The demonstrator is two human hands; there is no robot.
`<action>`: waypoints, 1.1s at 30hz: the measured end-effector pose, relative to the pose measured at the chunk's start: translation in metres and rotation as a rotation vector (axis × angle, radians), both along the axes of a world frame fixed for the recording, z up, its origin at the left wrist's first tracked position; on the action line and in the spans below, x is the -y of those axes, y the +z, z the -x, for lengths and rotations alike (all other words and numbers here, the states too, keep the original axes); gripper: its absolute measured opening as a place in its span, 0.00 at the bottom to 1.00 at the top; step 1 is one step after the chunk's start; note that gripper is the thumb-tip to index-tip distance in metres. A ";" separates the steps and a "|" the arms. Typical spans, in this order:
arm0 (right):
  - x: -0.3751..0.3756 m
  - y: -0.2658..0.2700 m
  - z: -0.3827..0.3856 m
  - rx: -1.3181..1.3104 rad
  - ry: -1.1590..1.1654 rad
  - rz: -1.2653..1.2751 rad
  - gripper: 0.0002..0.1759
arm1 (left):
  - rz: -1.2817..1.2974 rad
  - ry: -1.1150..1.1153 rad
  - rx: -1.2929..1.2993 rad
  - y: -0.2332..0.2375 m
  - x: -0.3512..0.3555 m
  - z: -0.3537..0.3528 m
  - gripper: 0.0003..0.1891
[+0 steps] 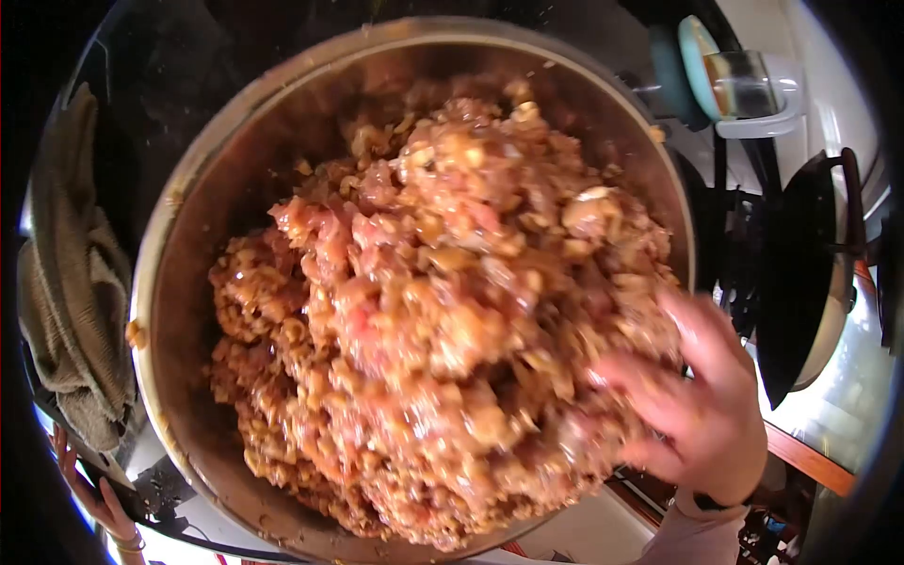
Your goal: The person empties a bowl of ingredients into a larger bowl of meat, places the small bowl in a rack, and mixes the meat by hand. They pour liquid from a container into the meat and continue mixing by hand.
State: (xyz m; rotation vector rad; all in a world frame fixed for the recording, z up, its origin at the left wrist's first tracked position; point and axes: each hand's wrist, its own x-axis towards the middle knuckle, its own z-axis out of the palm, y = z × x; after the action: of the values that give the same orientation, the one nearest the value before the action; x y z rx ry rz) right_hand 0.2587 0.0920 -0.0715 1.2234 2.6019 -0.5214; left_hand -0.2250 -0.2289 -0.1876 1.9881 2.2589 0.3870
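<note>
In the wide metal bowl (179, 320), a glistening mound of minced-meat mixture (414, 320) lies heaped close to the near rim. The right hand (720, 414), fingers parted and curved, presses into its side. The left hand (108, 513), at the lower left, is apart from the bowl, fingers extended; whether it holds anything cannot be told. A hard push could tip mixture over the near rim, owing to the heap's lean; the bowl, unsteadied by the left hand, could also slide.
</note>
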 end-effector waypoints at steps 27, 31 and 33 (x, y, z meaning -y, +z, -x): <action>-0.004 -0.013 0.033 -0.065 0.439 0.193 0.41 | -0.149 0.008 0.024 0.011 -0.032 -0.029 0.20; 0.019 0.021 0.022 -0.128 0.519 0.252 0.37 | -0.190 0.020 0.009 0.010 -0.033 -0.031 0.18; 0.003 0.040 0.023 -0.176 0.534 0.173 0.40 | -0.190 0.009 0.001 0.014 -0.035 -0.032 0.17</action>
State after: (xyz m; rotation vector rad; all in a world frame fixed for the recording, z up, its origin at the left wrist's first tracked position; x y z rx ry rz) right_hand 0.2355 0.0894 -0.0318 0.4137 2.7947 -0.7422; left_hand -0.1931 -0.1938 -0.1735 2.0634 2.3084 0.6250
